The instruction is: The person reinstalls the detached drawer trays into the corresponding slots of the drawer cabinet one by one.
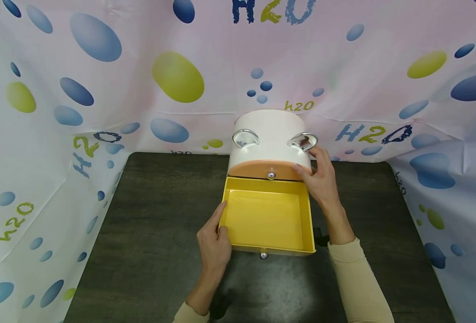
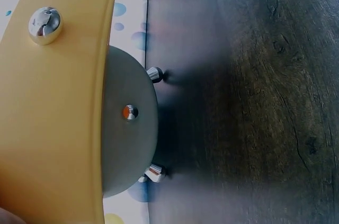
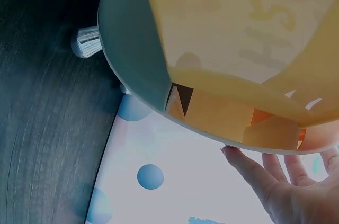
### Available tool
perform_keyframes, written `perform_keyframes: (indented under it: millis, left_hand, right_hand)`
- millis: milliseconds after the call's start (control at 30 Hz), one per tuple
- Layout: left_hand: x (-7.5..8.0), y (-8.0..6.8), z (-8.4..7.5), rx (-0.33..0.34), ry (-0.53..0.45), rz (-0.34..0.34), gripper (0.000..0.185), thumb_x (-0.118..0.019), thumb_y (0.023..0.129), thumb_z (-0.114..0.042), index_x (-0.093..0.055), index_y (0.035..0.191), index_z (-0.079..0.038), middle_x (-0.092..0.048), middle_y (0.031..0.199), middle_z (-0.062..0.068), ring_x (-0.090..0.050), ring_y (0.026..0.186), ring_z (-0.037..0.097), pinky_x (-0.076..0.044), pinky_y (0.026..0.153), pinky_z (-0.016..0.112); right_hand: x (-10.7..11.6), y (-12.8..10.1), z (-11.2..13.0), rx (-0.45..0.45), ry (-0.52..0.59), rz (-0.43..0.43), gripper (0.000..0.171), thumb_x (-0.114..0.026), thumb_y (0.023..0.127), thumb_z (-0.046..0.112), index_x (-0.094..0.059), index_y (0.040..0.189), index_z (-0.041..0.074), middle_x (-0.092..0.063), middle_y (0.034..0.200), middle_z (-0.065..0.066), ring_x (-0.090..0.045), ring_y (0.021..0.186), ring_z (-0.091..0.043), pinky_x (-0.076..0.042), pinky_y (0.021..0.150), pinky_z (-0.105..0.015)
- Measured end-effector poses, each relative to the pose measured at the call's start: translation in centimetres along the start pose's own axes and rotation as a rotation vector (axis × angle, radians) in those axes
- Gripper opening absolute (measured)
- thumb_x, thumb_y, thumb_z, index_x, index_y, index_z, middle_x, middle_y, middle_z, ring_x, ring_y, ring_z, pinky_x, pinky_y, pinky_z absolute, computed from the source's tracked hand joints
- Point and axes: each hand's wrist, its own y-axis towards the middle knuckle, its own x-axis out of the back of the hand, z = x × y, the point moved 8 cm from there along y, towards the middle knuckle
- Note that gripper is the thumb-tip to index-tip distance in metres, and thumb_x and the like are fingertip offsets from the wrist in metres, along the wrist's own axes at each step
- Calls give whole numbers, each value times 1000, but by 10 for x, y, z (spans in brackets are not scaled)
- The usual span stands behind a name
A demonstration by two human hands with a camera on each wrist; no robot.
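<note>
A white round cabinet [image 1: 270, 130] with two chrome ear-shaped handles stands at the back of the dark table [image 1: 153, 224]. Its orange drawer [image 1: 254, 169] is closed. Below it, the yellow drawer [image 1: 278, 249] is pulled far out and holds nothing. My left hand [image 1: 221, 224] grips the drawer's front left corner, thumb on the left wall. My right hand [image 1: 316, 172] rests against the cabinet's right side, thumb on the orange front, fingers by the right handle [image 1: 302, 141]. The left wrist view shows the yellow front [image 2: 53, 128] and its silver knob [image 2: 44, 25]. The right wrist view shows straight fingers [image 3: 249, 168] under the cabinet's edge.
A curtain [image 1: 100, 67] printed with blue and green bubbles walls in the table on three sides. The cabinet stands on small chrome feet [image 2: 154, 74], one also seen in the right wrist view as a foot [image 3: 86, 42]. Bare tabletop [image 2: 254, 102] lies left and right of the drawer.
</note>
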Motion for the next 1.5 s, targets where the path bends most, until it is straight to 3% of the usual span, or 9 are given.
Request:
perform_keyframes:
  millis: [567,900,1500]
  left_hand:
    - [-5,2,-3,17,-7,0,63,-45,86,15,-62,136,-17,-61,136,7,-57,123,13,-51,96,43]
    - [-2,4,-8,17,10,-24,58,-47,88,13,-63,136,-16,-60,135,0,-59,119,11,-53,94,40]
    - [-5,8,-8,16,17,-37,56,-46,90,11,-62,136,-15,-61,135,2,-60,117,12,-54,92,41]
  right_hand:
    - [0,0,-1,-18,5,7,52,-72,88,1,-50,133,-9,-45,135,-27,-46,119,-36,-47,93,-66]
    - [0,-1,0,-10,11,4,52,-72,88,0,-50,134,-10,-45,134,-28,-45,119,-38,-47,91,-66]
    - [0,-2,-1,-33,-14,12,51,-72,90,5,-50,134,-7,-45,134,-25,-46,115,-35,-46,93,-66]
